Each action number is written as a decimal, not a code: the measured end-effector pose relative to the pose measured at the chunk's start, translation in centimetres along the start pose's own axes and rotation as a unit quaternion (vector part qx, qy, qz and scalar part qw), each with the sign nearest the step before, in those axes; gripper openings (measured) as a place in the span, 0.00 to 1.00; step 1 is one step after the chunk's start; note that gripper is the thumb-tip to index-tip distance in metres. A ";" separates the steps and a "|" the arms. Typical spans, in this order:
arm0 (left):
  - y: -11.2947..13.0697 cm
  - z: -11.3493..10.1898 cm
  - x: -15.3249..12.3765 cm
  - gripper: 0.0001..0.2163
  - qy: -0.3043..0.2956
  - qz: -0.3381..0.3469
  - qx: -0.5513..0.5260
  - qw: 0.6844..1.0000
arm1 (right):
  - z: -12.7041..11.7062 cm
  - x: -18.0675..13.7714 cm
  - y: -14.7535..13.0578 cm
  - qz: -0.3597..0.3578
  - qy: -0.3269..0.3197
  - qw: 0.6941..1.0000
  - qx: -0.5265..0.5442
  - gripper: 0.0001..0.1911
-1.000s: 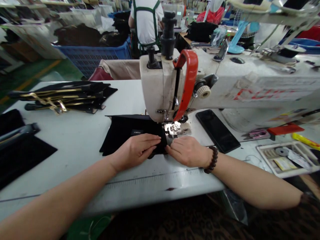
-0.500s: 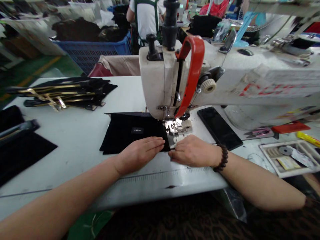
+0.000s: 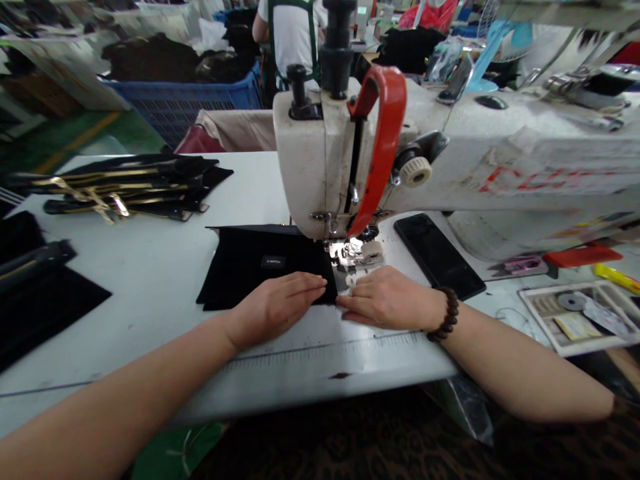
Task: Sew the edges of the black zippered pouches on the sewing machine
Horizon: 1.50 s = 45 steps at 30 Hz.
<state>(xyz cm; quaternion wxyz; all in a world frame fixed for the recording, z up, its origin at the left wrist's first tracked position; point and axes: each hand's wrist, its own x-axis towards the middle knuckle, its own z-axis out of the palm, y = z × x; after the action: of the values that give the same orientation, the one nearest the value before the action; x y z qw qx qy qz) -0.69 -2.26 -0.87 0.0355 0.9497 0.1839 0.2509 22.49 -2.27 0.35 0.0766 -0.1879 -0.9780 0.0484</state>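
Note:
A black fabric piece [image 3: 240, 267] with a small lettered label [image 3: 273, 262] lies flat on the white table, its right edge under the presser foot [image 3: 345, 252] of a sewing machine [image 3: 305, 160]. My left hand [image 3: 280, 303] rests flat on the fabric's front right part, fingers stretched out and close together. At the fabric's front right corner, just before the presser foot, my right hand [image 3: 383, 298] has its fingertips closed on the edge; the thumb is partly hidden. A beaded bracelet [image 3: 445, 313] circles the right wrist.
Black pieces with gold zippers [image 3: 135, 183] are piled at the back left, and more black pieces [image 3: 45, 293] lie at the left edge. A phone [image 3: 440, 257], pink-handled snips [image 3: 523, 265] and a parts tray [image 3: 575, 317] sit right. A person [image 3: 293, 40] stands behind.
The view has shifted slightly. My right hand sits a little higher at the fabric's edge, while my left hand stays flat on the fabric in nearly the same place.

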 end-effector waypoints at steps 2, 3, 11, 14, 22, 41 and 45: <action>0.0 -0.3 0.3 0.09 0.018 -0.045 -0.049 0.998 | 0.1 0.1 -0.1 0.008 -0.018 1.000 0.004 0.12; 0.0 -0.4 0.5 0.09 0.026 -0.056 -0.063 0.996 | 0.1 0.2 -0.1 0.012 -0.027 1.000 0.007 0.12; 0.4 0.0 0.8 0.10 -0.013 0.034 0.035 0.999 | -0.3 0.5 -0.3 0.024 -0.069 0.997 0.009 0.13; 0.3 0.3 0.5 0.10 -0.021 0.054 0.045 0.997 | -0.3 0.5 -0.2 0.023 -0.075 0.997 0.002 0.13; 0.3 0.0 0.4 0.11 -0.050 0.064 0.036 0.996 | -0.6 -0.1 0.4 0.017 0.034 0.999 -0.005 0.15; -0.6 0.3 0.3 0.10 -0.004 -0.077 -0.120 0.990 | 1.0 1.0 -0.8 0.085 0.043 0.995 -0.010 0.08; -0.9 0.2 0.3 0.10 -0.006 -0.112 -0.167 0.979 | 1.2 0.8 -0.1 0.101 0.096 0.989 0.041 0.10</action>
<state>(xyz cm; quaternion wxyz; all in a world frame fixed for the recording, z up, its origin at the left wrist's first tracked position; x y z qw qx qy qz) -0.61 -1.27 -1.07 0.2230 0.9052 0.2443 0.2666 21.48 -2.14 -0.69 0.1725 -0.2864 -0.9392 0.0779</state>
